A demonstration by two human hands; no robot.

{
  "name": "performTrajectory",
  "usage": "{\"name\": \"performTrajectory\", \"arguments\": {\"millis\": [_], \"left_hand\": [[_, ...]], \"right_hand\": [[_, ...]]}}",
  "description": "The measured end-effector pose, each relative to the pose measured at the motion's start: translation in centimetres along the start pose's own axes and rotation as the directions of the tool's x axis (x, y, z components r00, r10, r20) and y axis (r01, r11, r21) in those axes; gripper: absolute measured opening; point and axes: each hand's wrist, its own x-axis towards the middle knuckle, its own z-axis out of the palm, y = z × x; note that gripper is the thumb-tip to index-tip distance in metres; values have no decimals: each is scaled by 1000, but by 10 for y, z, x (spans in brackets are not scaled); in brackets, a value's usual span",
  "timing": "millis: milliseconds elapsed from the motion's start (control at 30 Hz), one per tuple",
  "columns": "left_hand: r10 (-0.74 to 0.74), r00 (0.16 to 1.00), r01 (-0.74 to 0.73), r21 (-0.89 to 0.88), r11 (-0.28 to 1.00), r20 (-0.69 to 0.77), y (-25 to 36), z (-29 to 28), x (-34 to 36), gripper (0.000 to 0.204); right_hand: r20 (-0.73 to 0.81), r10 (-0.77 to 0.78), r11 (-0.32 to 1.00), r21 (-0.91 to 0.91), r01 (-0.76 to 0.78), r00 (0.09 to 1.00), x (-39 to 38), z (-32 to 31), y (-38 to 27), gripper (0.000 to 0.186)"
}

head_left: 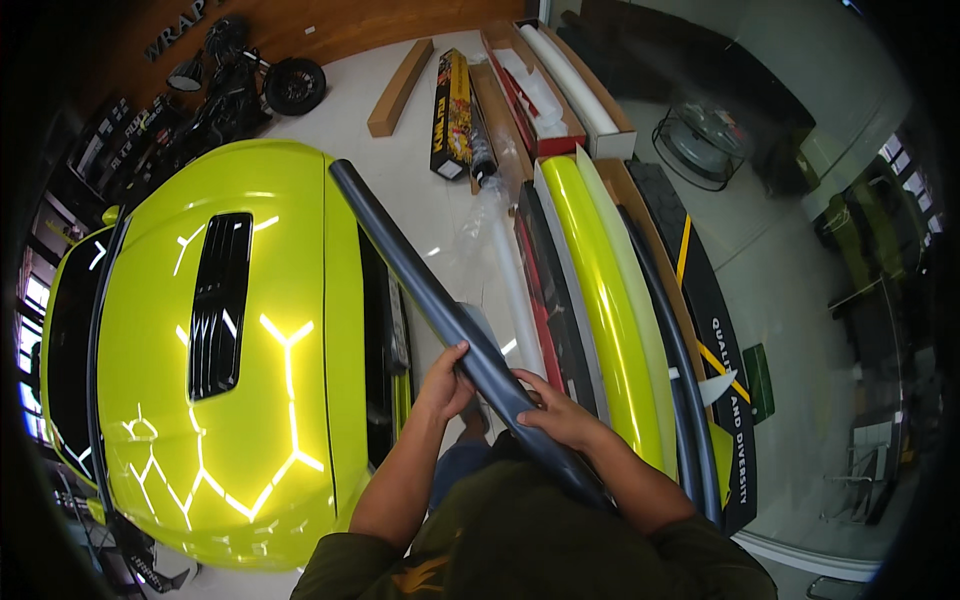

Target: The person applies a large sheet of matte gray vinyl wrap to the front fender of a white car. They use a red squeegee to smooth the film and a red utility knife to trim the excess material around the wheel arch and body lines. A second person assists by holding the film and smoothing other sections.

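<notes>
A long dark blue-grey roll of glossy film [440, 300] slants in front of me, its far end above the front edge of a yellow-green car's hood [270, 350]. My left hand [446, 382] grips its left side, thumb on top. Lower down, my right hand [555, 412] holds the roll from the right, fingers curled against it. The roll's near end passes below my right forearm beside my body. To the right, a yellow-green film roll [600, 300] lies lengthwise in an open box, with dark rolls [690, 430] beside it.
Long open cartons [590, 130] with a white roll stand at the back, near a printed black-and-yellow box [452, 115] and a brown cardboard box [400, 88]. A motorcycle [245, 75] is at the far left. A glass wall [800, 300] runs along the right, with a fan [700, 145] behind it.
</notes>
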Motion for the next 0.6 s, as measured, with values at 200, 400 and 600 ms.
{"name": "performTrajectory", "arguments": {"millis": [200, 400, 600], "left_hand": [[-159, 987, 161, 409, 898, -40, 78, -28, 77, 54], [-1, 959, 229, 774, 591, -283, 154, -106, 111, 49], [51, 887, 317, 687, 654, -459, 187, -153, 138, 42]], "right_hand": [[-338, -125, 979, -193, 61, 933, 72, -49, -54, 78], [-655, -82, 991, -137, -11, 751, 126, -120, -111, 77], [-755, -133, 991, -104, 83, 642, 206, -212, -137, 72]]}}
